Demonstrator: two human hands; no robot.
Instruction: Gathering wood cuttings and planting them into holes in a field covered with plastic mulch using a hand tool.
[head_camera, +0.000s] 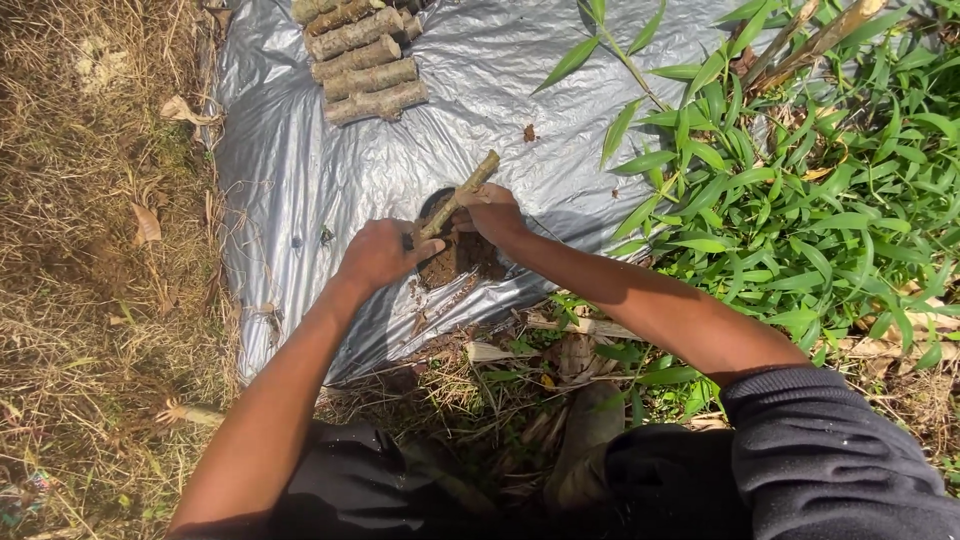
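— What are your hands on?

— Both are on 1 cut stick (458, 197), a short length of rough brown wood. It leans, its top end pointing to 1 o'clock and its bottom end down in a hole (455, 255) cut through the silver plastic sheet (330, 160). My left hand (380, 253) is closed around the lower part of the stick, at 8 o'clock from the hole. My right hand (490, 212) is curled against the stick from the 2 o'clock side, fingers bent onto the wood just above the soil.

— And the hole itself?

— It shows dark brown soil, with loose crumbs spilled on the sheet at 6 o'clock from it, near the sheet's edge.

— Anything else on the sheet?

— A pile of cut sticks (362, 55) lies at 11 o'clock from my hands, well apart, stacked side by side near the top edge of the view. I count at least 5; the rest run out of view.

— What lies around the sheet?

— Dry grass (90, 250) at 9 o'clock, green leafy plants (800, 180) at 3 o'clock. My dark sleeve (830, 450) is at 5 o'clock.
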